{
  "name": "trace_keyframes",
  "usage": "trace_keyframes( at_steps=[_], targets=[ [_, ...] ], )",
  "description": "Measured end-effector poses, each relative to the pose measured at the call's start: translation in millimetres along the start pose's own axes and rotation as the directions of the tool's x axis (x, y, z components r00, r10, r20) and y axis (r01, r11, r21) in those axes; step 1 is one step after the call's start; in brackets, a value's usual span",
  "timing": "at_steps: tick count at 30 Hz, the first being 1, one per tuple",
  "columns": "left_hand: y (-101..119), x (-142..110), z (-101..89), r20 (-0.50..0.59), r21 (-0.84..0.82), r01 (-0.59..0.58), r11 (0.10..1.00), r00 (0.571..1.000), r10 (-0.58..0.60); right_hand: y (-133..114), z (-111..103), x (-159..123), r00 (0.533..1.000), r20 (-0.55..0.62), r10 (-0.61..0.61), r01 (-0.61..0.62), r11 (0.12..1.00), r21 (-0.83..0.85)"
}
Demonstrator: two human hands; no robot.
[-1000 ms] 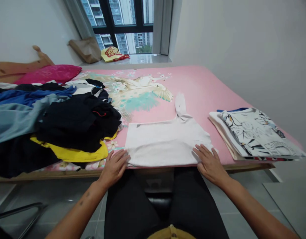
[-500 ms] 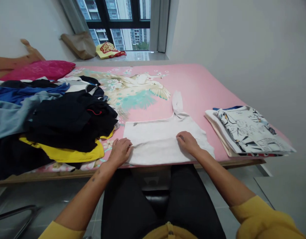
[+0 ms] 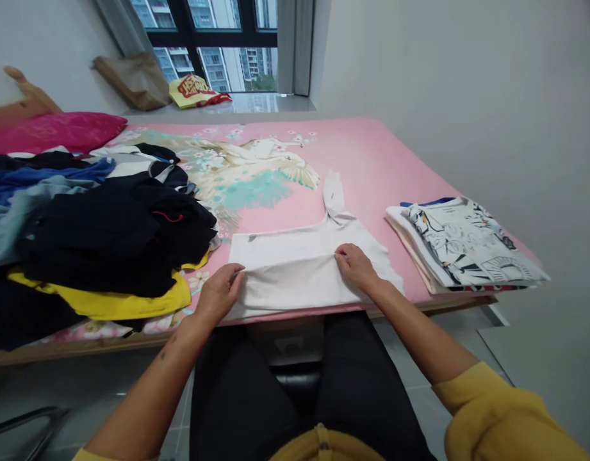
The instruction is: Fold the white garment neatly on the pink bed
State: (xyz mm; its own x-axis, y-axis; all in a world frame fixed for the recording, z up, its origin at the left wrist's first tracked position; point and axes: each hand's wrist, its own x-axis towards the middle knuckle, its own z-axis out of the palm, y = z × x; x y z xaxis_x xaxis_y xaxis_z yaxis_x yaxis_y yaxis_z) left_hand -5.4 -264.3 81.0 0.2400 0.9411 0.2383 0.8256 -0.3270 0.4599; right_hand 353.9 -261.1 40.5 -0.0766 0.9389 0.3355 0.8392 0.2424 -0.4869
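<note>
Garment of plain white cloth lies lengthwise across lower centre; left hand pinches its left edge; right hand pinches cloth short of its right end.

Left hand and right hand pinching white garment, pink bedsheet beneath; clothes heap, folded stack

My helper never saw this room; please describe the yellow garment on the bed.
On the pink bird-printed sheet, find the loose clothes heap at left. By the front edge, the bright yellow cloth garment sticks out under black clothing, the heap's only visible yellow.
</note>
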Motion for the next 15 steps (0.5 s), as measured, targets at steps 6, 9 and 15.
trace_keyframes(
  at_steps=[6,9,15],
  targets=[
    [-14.1,4.9,14.0,-0.018,-0.020,0.076,0.997,0.997,-0.076,3.3,8.6,3.2,0.998,-0.057,0.014,-0.014,1.000,-0.011],
    [-24.7,3.6,22.9,0.008,-0.042,0.139,0.989,0.990,-0.139,2.1,1.1,-2.8,0.996,-0.092,-0.023,0.023,1.000,0.002],
    [-18.4,5.1,17.1,0.027,-0.159,0.200,0.967,0.980,-0.199,-14.8,-27.6,-56.8,0.947,0.149,-0.285,0.294,0.955,-0.042]
  ],
)
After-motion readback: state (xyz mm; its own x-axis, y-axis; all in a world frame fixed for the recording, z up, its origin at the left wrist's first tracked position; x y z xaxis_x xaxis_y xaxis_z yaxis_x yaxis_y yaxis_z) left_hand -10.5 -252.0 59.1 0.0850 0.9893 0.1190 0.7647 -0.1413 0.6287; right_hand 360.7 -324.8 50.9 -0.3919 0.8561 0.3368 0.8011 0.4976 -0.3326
